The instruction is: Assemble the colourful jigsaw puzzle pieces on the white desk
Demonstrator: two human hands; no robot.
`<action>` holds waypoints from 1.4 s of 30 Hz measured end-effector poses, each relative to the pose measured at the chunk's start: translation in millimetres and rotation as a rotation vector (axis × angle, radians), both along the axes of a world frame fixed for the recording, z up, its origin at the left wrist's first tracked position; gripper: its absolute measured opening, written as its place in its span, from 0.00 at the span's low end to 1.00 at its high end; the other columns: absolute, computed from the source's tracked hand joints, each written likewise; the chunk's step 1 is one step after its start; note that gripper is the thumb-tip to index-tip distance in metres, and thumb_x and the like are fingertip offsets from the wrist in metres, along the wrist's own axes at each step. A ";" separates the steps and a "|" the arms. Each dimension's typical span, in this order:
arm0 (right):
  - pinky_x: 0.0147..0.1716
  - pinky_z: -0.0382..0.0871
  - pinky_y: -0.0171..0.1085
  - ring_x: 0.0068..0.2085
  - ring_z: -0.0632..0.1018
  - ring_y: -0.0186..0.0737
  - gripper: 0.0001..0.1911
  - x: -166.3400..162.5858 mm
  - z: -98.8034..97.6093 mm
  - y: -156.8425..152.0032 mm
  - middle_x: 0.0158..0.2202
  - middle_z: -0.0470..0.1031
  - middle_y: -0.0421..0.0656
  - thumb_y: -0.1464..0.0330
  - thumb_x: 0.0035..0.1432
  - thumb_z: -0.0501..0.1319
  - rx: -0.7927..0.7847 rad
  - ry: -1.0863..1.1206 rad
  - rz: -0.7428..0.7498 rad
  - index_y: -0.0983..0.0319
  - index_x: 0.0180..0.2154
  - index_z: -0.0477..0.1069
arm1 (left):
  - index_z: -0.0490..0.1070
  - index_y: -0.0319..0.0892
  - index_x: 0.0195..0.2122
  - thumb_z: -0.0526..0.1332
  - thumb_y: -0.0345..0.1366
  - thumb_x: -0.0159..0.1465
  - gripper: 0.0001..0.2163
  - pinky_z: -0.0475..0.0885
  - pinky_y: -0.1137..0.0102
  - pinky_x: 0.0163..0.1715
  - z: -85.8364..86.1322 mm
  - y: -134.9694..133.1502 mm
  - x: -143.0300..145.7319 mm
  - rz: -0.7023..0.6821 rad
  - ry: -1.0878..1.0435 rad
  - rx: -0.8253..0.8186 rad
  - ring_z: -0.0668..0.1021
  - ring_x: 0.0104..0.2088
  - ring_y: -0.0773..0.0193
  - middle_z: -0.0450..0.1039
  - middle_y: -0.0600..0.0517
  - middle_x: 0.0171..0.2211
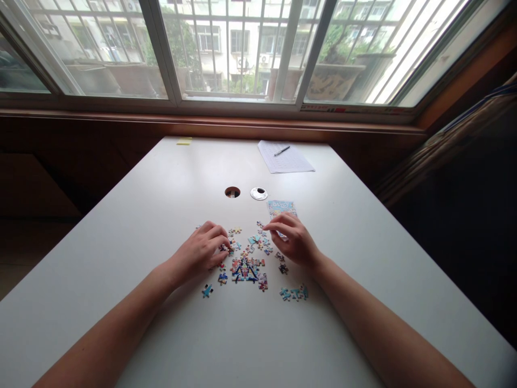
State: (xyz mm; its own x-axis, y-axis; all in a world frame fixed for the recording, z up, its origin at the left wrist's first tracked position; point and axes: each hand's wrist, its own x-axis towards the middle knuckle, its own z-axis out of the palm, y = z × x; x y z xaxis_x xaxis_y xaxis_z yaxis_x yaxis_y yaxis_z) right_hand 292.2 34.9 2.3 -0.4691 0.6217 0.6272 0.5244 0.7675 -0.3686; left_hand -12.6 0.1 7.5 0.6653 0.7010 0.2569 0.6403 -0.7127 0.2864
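My left hand (205, 247) rests low over the table with its fingers bent around a small jigsaw piece (223, 248); the palm hides other pieces under it. My right hand (294, 238) hovers at the right of the pile, index finger stretched left beside a loose puzzle piece (260, 224), the thumb apart from it, nothing visible between them. Between and below the hands lies a joined puzzle section (245, 269) with a dark blue pattern. Several loose pieces (254, 240) are scattered above it. Light blue pieces (294, 293) form a group at lower right.
A printed picture sheet (281, 206) lies partly under my right hand. Farther back are a round hole (232, 192), a metal ring cover (259, 193), papers (287, 161) with a pen (281, 151), and yellow sticky notes (184, 141). A barred window stands behind the white table (194, 345).
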 end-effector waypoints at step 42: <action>0.46 0.61 0.43 0.38 0.71 0.42 0.05 -51.2 -1.5 -26.6 0.34 0.76 0.43 0.65 0.65 0.65 -0.060 -0.333 0.047 0.57 0.40 0.80 | 0.75 0.44 0.41 0.63 0.36 0.69 0.03 0.70 0.60 0.49 -7.0 5.6 12.9 -0.048 -0.116 0.108 0.69 0.47 0.55 0.75 0.49 0.43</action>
